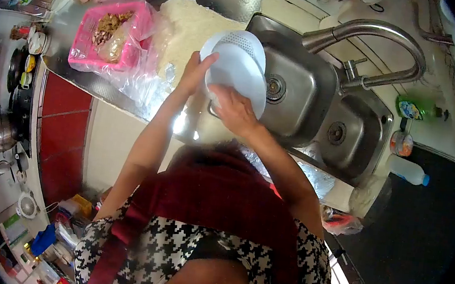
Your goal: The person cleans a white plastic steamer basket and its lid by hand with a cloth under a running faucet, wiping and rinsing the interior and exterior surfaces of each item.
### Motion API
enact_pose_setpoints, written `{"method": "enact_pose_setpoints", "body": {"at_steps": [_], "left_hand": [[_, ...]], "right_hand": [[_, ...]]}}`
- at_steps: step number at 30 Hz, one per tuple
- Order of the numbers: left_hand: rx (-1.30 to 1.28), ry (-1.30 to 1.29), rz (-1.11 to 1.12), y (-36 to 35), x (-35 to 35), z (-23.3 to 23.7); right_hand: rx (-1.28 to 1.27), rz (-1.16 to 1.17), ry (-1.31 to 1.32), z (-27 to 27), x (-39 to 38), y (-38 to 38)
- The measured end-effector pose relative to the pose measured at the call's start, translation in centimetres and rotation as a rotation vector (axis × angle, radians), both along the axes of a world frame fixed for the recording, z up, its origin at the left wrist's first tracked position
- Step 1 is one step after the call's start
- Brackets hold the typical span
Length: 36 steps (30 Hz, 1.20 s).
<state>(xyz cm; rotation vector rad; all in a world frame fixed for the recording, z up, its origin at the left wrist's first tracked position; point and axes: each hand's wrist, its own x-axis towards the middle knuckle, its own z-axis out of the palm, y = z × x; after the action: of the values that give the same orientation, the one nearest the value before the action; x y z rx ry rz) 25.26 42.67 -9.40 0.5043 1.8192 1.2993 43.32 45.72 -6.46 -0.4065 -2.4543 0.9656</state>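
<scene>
My left hand grips the left rim of a white strainer bowl, thumb over the edge. The bowl is tilted, with small drain holes across its upper part and a smooth lower part. It hangs over the left edge of the large sink basin. My right hand is closed against the bowl's lower left side. Something pale shows by its fingertips, too small to make out. Between the hands and the pink basket lies a pale mat on the metal drainboard.
A curved faucet arches over the basins. To the right is a smaller basin. A green soap bottle and a blue-capped bottle stand on the right counter. The pink basket holds food pieces and a plastic bag.
</scene>
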Motion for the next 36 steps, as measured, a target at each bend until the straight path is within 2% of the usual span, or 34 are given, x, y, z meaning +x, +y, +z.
{"method": "enact_pose_setpoints", "body": {"at_steps": [3,5,7,9,11,12,13,14,15,17,18,19,20,21,22,23,24,25,26,27,29,31,32,33,35,36], "left_hand": [[-0.146,0.047,0.023,0.9,-0.6,0.9],[-0.121,0.058,0.081,1.1,-0.6,0.6],[-0.045,0.163,0.136,1.1,-0.9,-0.1],[0.029,0.152,0.204,0.8,-2.2,-2.6],[0.097,0.139,0.274,0.2,-4.7,-6.4],[0.105,0.094,0.291,0.0,-6.5,-8.4],[0.114,0.052,0.307,0.1,-6.5,-6.8],[-0.086,-0.079,0.291,-0.3,-6.1,-5.1],[-0.087,-0.076,0.293,-0.7,-6.6,-5.8],[-0.305,0.439,0.075,-1.6,-8.1,-7.6],[-0.309,0.442,0.072,-1.8,-7.2,-6.2],[-0.191,0.757,0.206,-2.0,-5.0,-3.1],[-0.059,1.067,0.340,-2.1,-2.7,-0.6],[-0.003,0.895,0.225,-2.4,-0.9,0.2],[0.051,0.718,0.110,-2.6,1.1,0.9],[0.033,0.175,-0.096,-2.5,3.7,2.4],[-0.031,-0.310,-0.261,-2.3,5.3,1.0],[-0.060,-0.586,-0.223,-1.7,8.6,2.7],[-0.033,-0.739,-0.281,-1.0,10.3,3.5],[0.031,-0.698,-0.272,0.0,11.8,3.5],[0.165,-0.772,-0.167,1.0,13.2,0.6],[0.143,-0.839,-0.205,0.8,13.5,-1.3],[0.115,-0.899,-0.242,0.9,13.5,-2.1],[0.106,-0.900,-0.253,0.9,14.0,-2.0],[0.182,-0.762,-0.149,1.1,16.0,-1.2],[0.156,-0.869,-0.082,1.2,16.6,-0.1]], "right_hand": [[0.032,0.029,0.016,2.2,1.0,0.2],[0.207,0.093,-0.153,4.5,3.0,0.5],[0.226,0.104,-0.164,4.7,5.0,1.1],[0.249,0.112,-0.179,5.0,7.0,2.1],[0.165,-0.036,-0.262,5.5,9.0,3.1],[0.164,-0.034,-0.263,5.0,9.9,3.8],[0.060,-0.127,-0.179,4.1,10.6,4.5],[-0.046,-0.218,-0.094,3.6,11.1,4.9],[-0.048,-0.215,-0.091,3.6,11.4,5.2],[-0.054,-0.285,-0.047,3.4,11.6,5.6],[-0.004,-0.267,-0.025,3.3,11.7,5.6],[-0.006,-0.271,-0.023,3.5,11.6,5.4],[0.055,-0.249,-0.136,4.1,11.5,5.1],[0.116,-0.229,-0.251,4.4,11.3,4.8],[0.116,-0.239,-0.255,4.2,11.2,4.7],[0.180,-0.195,-0.285,3.7,11.2,4.4],[0.244,-0.146,-0.317,3.2,11.2,4.1],[0.244,-0.147,-0.327,2.8,11.1,3.8],[0.299,-0.108,-0.259,2.4,11.0,3.4],[0.355,-0.070,-0.187,2.0,10.6,3.1],[0.289,-0.051,-0.177,2.0,10.2,2.5],[-0.233,-0.158,-0.020,2.5,9.8,2.7],[-0.422,-0.239,0.043,0.6,9.8,2.7],[-0.425,-0.252,0.046,-1.1,9.5,3.0],[-0.244,-0.319,0.078,-3.5,8.4,4.7],[-0.242,-0.330,0.079,-3.4,7.9,5.7]]}}
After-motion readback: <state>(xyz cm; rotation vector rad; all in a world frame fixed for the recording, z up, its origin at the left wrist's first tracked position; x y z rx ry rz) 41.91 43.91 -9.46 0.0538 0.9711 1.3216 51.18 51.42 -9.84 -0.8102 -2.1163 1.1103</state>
